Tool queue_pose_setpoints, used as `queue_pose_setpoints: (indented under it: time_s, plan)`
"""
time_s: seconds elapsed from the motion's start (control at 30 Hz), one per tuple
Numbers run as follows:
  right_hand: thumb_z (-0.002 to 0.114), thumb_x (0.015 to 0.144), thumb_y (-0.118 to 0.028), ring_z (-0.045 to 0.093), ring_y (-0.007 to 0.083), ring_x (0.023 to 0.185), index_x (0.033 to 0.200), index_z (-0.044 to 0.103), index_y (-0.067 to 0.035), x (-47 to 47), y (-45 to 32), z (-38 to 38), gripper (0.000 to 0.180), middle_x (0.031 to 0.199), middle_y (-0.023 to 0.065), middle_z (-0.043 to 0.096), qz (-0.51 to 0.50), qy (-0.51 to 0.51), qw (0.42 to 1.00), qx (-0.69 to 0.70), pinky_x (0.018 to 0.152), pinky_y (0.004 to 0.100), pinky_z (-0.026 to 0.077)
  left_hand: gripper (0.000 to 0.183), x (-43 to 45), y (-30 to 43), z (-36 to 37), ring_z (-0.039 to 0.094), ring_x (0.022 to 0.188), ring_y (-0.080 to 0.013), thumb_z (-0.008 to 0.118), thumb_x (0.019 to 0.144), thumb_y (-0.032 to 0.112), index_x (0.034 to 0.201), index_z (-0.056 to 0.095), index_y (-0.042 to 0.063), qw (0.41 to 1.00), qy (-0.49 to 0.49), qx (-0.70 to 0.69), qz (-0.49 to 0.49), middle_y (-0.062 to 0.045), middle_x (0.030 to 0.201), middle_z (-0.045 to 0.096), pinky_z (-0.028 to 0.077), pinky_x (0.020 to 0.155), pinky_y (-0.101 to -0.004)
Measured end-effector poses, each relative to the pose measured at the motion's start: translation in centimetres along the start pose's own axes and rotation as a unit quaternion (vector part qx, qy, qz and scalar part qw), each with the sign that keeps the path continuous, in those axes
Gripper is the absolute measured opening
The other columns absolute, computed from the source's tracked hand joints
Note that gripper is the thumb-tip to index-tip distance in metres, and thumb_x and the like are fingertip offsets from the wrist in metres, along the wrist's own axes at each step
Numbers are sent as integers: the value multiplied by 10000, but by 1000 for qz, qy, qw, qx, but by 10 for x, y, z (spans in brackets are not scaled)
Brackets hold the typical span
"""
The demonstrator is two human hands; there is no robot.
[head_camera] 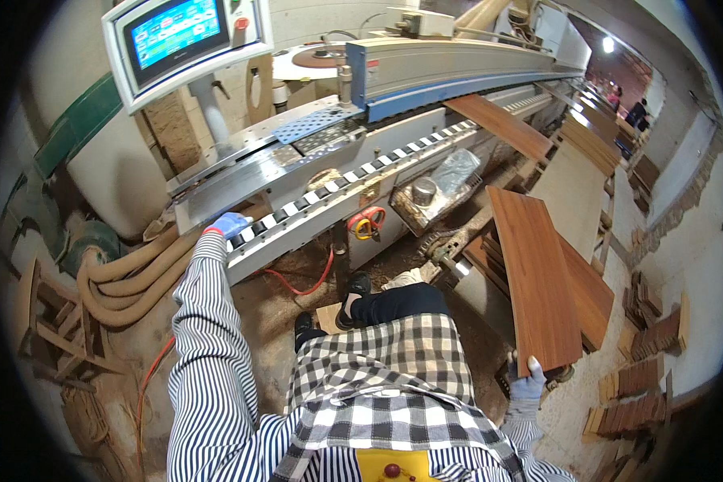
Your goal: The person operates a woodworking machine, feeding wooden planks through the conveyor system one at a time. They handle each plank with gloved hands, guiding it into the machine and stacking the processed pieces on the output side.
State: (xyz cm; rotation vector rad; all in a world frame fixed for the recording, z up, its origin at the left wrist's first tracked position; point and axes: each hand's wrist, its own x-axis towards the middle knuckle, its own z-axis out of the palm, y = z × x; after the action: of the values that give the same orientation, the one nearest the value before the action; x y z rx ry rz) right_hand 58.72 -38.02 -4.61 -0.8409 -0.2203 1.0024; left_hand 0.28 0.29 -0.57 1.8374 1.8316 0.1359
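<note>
My left hand (232, 225), in a blue and white work glove, rests at the near end of the roller rail (313, 199) of an edge banding machine; its fingers are partly hidden. At the lower right my right hand (526, 378), also gloved, grips the near end of a reddish-brown wood-grain panel (533, 277), thumb on top. Another wood-grain panel (585, 289) lies partly under it. Further along the machine, one more wood-grain panel (503, 125) reaches out from beneath the blue pressure beam (458, 87).
A control screen (175, 30) stands at the upper left. Scissors (366, 224) hang on the machine's side, near a tray (410, 211) with a tin. Thick hoses (138, 283) curve across the left floor. Stacked strips (632, 385) stand at right; people (637, 114) are far off.
</note>
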Motion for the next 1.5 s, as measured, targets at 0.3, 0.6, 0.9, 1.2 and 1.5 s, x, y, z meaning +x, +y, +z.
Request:
queue_pose_setpoints:
  time_s: [0.3,0.6,0.9,1.2,1.5]
  plan:
    - [585,609,-56,520,271,927,1125,358,38,3,6,51,571,1031,156,498,107,-173,979,-20,756,414,472,417,-6,9,-5,519,879,-253,421,813,379,1000,551,29,1000,4,-5,-27,-128,974,567,386,791,-327]
    - [639,600,-176,546,211,850,1075,416,33,2,81,195,565,978,138,519,182,-326,921,-114,708,313,488,422,-13,7,-8,491,935,-251,435,805,400,1031,544,61,1000,-2,24,-1,-123,1039,538,357,841,-327]
    - [682,591,-199,557,122,747,1103,465,-12,-13,129,261,586,902,86,586,329,-579,713,-220,633,206,446,445,8,-8,1,503,909,-321,354,814,407,1027,530,58,994,4,98,54,-175,980,549,383,803,-364]
    - [663,673,-230,511,155,905,1042,500,-26,-14,151,256,452,959,77,557,209,-603,701,-319,805,282,407,382,12,-8,4,508,858,-279,420,802,339,1023,535,50,999,16,39,21,-139,958,561,396,767,-344]
    - [596,734,-186,564,159,763,899,557,23,-8,132,241,269,808,103,599,246,-480,799,-265,710,263,454,452,-9,16,-6,495,954,-269,442,794,402,1035,537,31,1000,5,19,-19,-152,1025,544,354,851,-320]
